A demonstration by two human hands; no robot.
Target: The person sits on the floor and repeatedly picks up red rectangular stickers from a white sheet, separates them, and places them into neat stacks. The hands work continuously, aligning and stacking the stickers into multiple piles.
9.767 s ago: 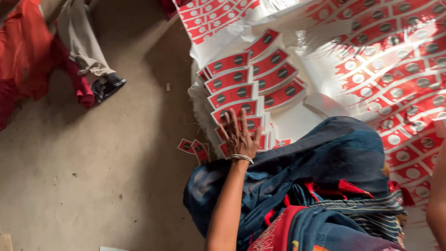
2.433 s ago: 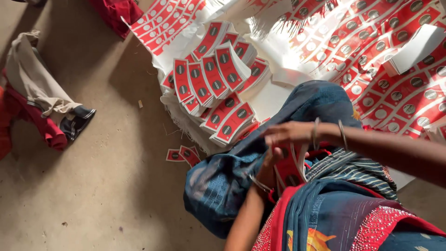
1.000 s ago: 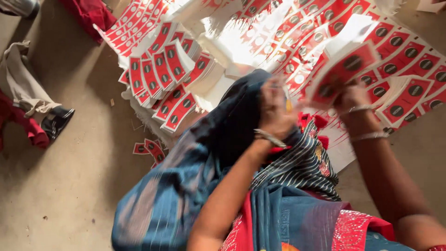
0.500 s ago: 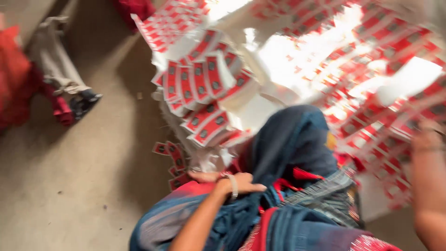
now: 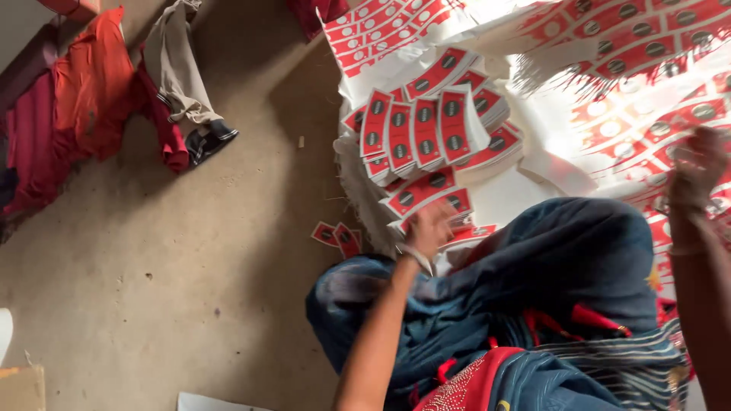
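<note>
Your left hand [image 5: 430, 228] rests on the near edge of the stacked labels [image 5: 426, 133], which sit on the floor [image 5: 152, 289] ahead of your knee [image 5: 563, 251]. Two loose labels [image 5: 336, 236] lie on the floor just left of that hand. Your right hand [image 5: 697, 164] is over the printed sheets [image 5: 647, 114], right of the stacks. Clothes [image 5: 99, 99] lie far left, well apart.
</note>
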